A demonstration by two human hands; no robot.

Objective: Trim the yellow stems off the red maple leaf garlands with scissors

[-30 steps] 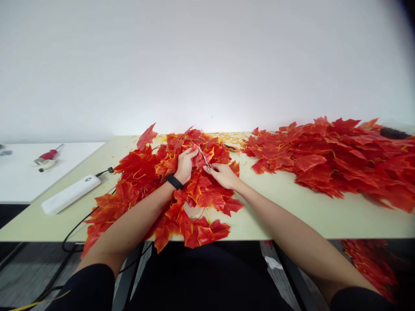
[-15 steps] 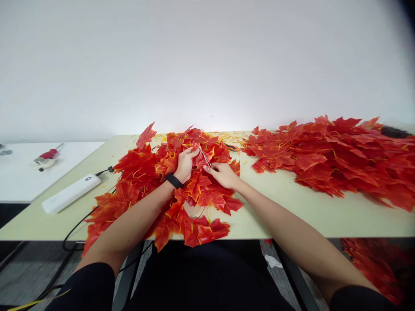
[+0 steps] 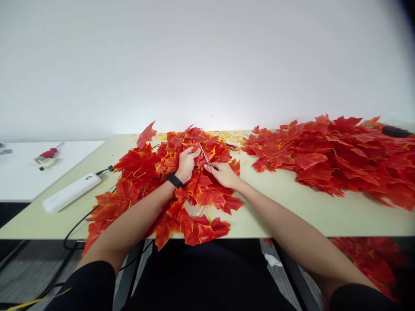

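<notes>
Left hand (image 3: 187, 165) pinching a leaf (image 3: 199, 160) over the central leaf pile (image 3: 136, 164), right hand (image 3: 224, 174) gripping a slim metal tool (image 3: 205, 157) there. White device (image 3: 71, 192) left of that pile.

Scissors (image 3: 205, 159): slim, silvery metal, raised over the leaves; tips angled up and away, slightly leftward; handle end partly hidden; whether blades are parted, too small to tell

Held leaf (image 3: 199, 160): red, pinched up just left of the scissors; contact with blades unclear

Leaf heap (image 3: 202, 196): artificial maple type, pointed lobes, red to orange, yellow margins and stems; loose, overlapping, leaves lying at many angles. Spreads beneath the scissors, farthest to their left; nearest leaves, well below the scissors, overhang an edge
</notes>
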